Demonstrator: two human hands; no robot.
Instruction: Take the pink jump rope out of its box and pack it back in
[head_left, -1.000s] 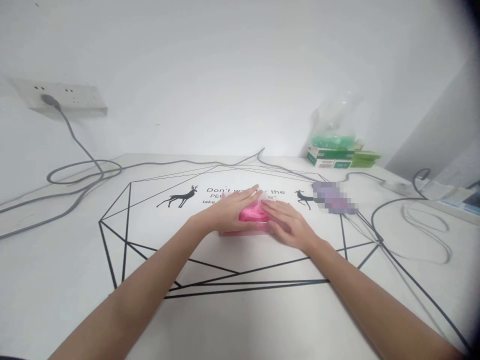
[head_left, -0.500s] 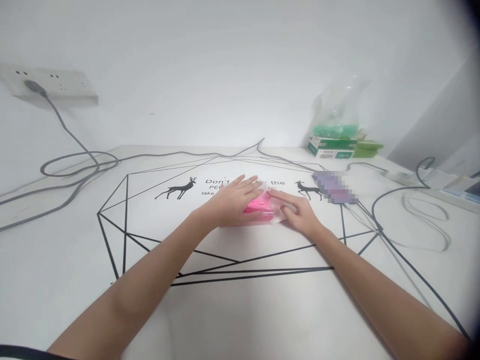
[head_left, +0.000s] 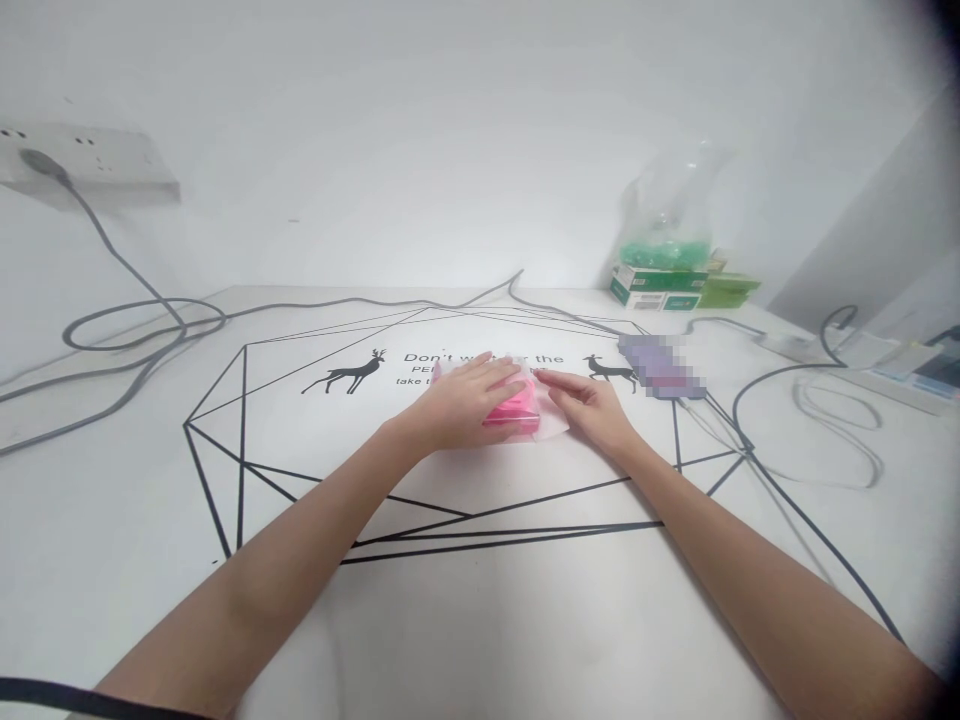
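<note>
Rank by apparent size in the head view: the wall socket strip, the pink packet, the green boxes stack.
1. wall socket strip, largest.
2. green boxes stack; it sits farther back, so unsure.
3. pink packet, partly covered by the left hand.

Both forearms are bare, with no sleeves, watch or rings

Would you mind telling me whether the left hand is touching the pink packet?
Touching. The head view shows the left hand lying flat on the pink packet, its fingers covering the packet's left part.
</note>
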